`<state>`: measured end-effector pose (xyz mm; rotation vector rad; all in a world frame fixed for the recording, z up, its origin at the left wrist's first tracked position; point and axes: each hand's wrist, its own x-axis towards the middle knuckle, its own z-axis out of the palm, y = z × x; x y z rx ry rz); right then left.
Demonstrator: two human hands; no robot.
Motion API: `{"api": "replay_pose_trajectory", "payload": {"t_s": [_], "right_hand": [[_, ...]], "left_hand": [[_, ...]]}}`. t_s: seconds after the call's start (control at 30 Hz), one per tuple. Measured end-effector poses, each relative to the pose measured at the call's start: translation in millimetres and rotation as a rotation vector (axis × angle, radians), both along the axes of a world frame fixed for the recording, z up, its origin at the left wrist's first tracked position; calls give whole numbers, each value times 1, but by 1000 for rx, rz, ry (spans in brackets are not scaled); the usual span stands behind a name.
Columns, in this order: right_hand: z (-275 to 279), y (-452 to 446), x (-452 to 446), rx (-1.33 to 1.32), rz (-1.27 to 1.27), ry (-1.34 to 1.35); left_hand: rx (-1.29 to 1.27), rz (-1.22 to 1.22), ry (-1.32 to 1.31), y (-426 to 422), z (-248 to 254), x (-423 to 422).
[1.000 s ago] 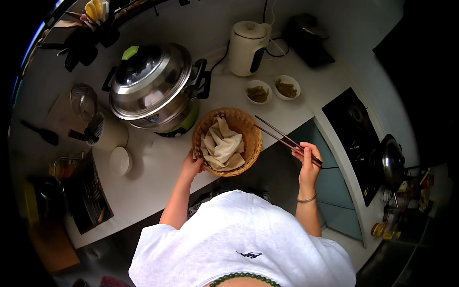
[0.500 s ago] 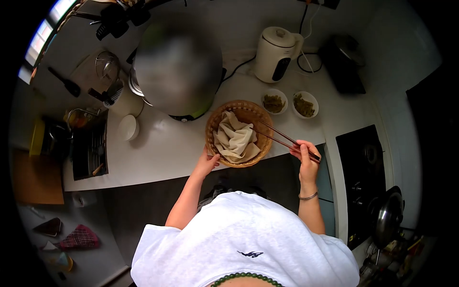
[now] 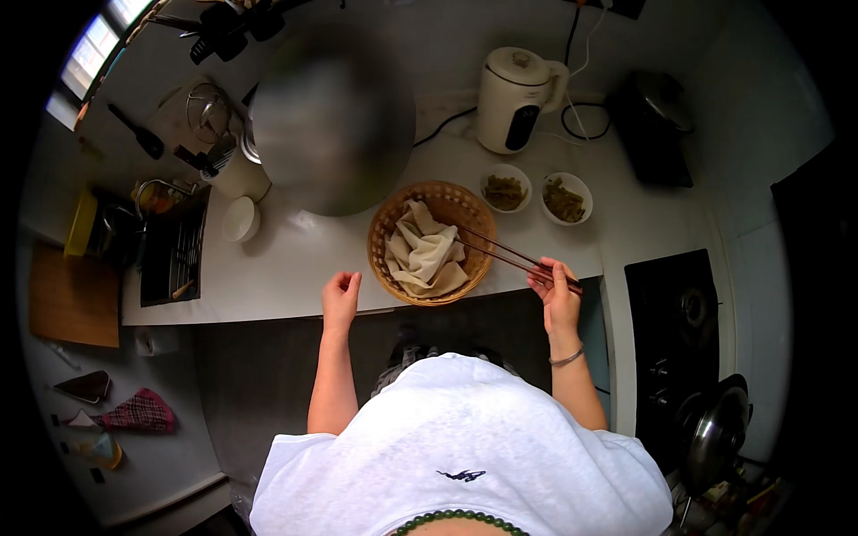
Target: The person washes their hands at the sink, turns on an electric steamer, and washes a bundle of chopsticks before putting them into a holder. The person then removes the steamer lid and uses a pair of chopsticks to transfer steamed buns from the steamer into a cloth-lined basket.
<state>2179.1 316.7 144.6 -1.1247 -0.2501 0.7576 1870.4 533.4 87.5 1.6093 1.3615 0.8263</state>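
Note:
A round wicker basket sits at the front edge of the counter, with a crumpled beige cloth inside it. My right hand holds dark chopsticks, whose tips reach over the basket's right side to the cloth. Left of the basket and apart from it is my left hand, its fingers curled together at the counter edge; nothing shows in them. Behind the basket stand two white bowls of green food, the left bowl nearer the basket than the right bowl.
A blurred round area hides most of the steamer behind the basket. The white kettle stands at the back. An upturned small white bowl and a utensil holder are on the left, near the sink. The cooktop lies right.
My left hand has let go of the basket and moved left. The basket now rests on the counter, and the chopsticks stay over it. The camera view has turned, and the steamer has become blurred.

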Motion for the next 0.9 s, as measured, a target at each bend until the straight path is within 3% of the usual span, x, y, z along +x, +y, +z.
{"api": "replay_pose_trajectory", "payload": {"t_s": [0.17, 0.43, 0.8, 0.9], "right_hand": [[-8, -9, 8, 73, 9, 155], [-10, 8, 0, 79, -33, 112], [3, 56, -36, -30, -15, -283], [7, 63, -40, -16, -9, -345]], "left_hand": [[93, -10, 63, 7, 16, -3], [160, -27, 138, 20, 28, -13], [93, -338, 262, 24, 35, -22], [172, -264, 225, 37, 43, -30]]}}
